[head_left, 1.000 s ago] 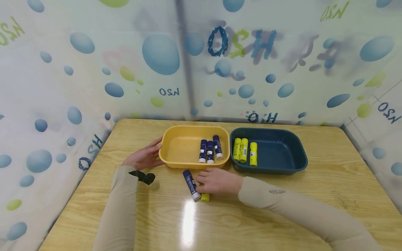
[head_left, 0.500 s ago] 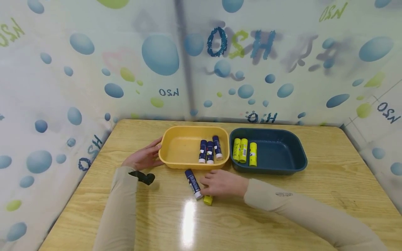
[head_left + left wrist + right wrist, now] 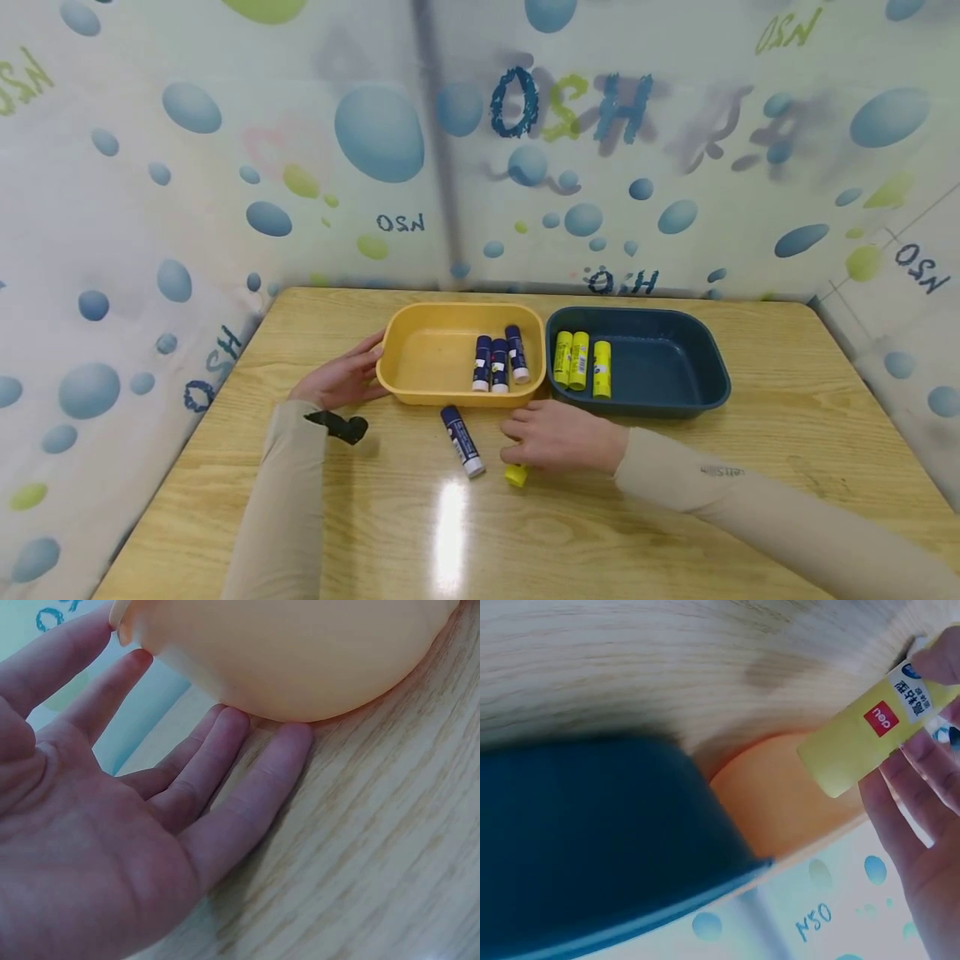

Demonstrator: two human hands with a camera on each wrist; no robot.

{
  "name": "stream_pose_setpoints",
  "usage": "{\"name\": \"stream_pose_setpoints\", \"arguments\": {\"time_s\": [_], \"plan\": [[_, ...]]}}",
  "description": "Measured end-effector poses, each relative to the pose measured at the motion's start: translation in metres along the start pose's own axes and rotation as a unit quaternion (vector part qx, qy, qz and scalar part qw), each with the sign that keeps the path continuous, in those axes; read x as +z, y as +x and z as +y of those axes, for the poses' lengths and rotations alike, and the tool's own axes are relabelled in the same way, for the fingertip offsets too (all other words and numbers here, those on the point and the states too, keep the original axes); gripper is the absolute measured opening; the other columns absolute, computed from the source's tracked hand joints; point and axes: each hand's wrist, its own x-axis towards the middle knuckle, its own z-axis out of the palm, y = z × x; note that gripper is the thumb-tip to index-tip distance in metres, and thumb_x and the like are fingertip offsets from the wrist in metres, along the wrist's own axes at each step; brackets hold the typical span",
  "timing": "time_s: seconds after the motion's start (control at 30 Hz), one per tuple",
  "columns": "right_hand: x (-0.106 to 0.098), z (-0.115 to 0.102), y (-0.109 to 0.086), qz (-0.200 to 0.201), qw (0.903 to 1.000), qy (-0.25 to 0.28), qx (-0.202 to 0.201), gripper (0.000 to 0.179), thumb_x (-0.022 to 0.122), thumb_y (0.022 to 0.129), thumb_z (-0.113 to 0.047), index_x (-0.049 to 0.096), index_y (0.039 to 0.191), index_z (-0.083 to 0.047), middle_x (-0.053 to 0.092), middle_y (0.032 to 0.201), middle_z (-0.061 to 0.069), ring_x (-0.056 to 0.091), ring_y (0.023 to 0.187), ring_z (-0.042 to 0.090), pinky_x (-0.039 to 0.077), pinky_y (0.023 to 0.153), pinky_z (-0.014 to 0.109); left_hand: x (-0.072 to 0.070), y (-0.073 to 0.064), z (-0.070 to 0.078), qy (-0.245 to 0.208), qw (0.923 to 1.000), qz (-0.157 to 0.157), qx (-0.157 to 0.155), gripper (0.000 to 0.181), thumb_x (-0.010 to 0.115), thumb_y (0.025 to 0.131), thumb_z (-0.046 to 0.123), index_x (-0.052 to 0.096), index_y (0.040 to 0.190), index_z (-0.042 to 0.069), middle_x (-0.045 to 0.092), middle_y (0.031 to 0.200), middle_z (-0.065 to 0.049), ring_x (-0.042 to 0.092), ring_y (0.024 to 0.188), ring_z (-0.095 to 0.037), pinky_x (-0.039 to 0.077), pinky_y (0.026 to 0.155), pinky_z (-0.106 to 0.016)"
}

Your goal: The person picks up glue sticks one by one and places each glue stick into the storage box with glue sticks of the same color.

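My right hand (image 3: 562, 436) pinches a yellow glue stick (image 3: 855, 742) between thumb and fingers. One yellow end of it shows below the hand in the head view; the right wrist view shows its red and white label. My left hand (image 3: 337, 381) touches the left end of a yellow-orange basin (image 3: 420, 354), its fingers spread. In the left wrist view some fingertips meet the rim and others the lower wall (image 3: 292, 667). A dark blue glue stick (image 3: 462, 442) with a white end lies on the table between the hands.
Three dark blue glue sticks (image 3: 500, 365) lie in the right part of the yellow-orange basin. Beside it stands a dark blue basin (image 3: 667, 367) with three yellow glue sticks (image 3: 579, 361) at its left. A patterned curtain (image 3: 480, 167) hangs behind the wooden table (image 3: 390, 533).
My right hand has moved right with the yellow glue stick, away from the dark blue one on the table, which has shifted slightly. My left hand stays at the basin.
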Motion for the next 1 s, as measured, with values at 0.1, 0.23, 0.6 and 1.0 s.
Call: {"name": "stream_pose_setpoints", "arguments": {"time_s": [0.1, 0.23, 0.6, 1.0], "plan": [[-0.004, 0.001, -0.01, 0.004, 0.9999, 0.007, 0.011, 0.022, 0.073, 0.087, -0.034, 0.064, 0.106, -0.026, 0.057, 0.1, -0.003, 0.053, 0.088, 0.014, 0.047, 0.08, 0.025, 0.0, 0.0, 0.0, -0.002, 1.0, 0.001, -0.001, 0.056, 0.036, 0.107, 0.024, 0.01, 0.156, 0.031, 0.013, 0.159, -0.007, 0.032, 0.133, -0.021, 0.038, 0.103, -0.047], [-0.01, 0.002, -0.025, 0.001, 0.9995, 0.018, 0.027, 0.027, 0.077, 0.084, -0.034, 0.063, 0.105, -0.025, 0.056, 0.098, -0.003, 0.051, 0.088, 0.015, 0.047, 0.08, 0.026, 0.0, 0.0, -0.001, -0.005, 1.0, 0.002, -0.001, 0.056, 0.036, 0.107, 0.024, 0.011, 0.156, 0.031, 0.014, 0.158, -0.006, 0.035, 0.13, -0.02, 0.038, 0.103, -0.047], [-0.027, 0.009, -0.063, 0.031, 0.9982, -0.007, 0.052, 0.028, 0.079, 0.079, -0.021, 0.063, 0.102, -0.021, 0.056, 0.099, 0.0, 0.053, 0.087, 0.017, 0.05, 0.077, 0.028, 0.0, 0.001, 0.001, -0.025, 0.9995, 0.017, -0.006, 0.056, 0.039, 0.106, 0.024, 0.015, 0.156, 0.032, 0.019, 0.155, -0.005, 0.039, 0.126, -0.02, 0.039, 0.102, -0.047], [-0.038, 0.027, -0.095, 0.035, 0.9951, -0.003, 0.093, 0.032, 0.083, 0.075, -0.02, 0.067, 0.103, -0.018, 0.059, 0.099, 0.004, 0.055, 0.085, 0.02, 0.05, 0.072, 0.029, 0.0, 0.001, 0.003, -0.03, 0.9985, 0.043, -0.014, 0.058, 0.045, 0.104, 0.021, 0.019, 0.155, 0.031, 0.028, 0.148, -0.005, 0.044, 0.119, -0.021, 0.045, 0.096, -0.047]]}}
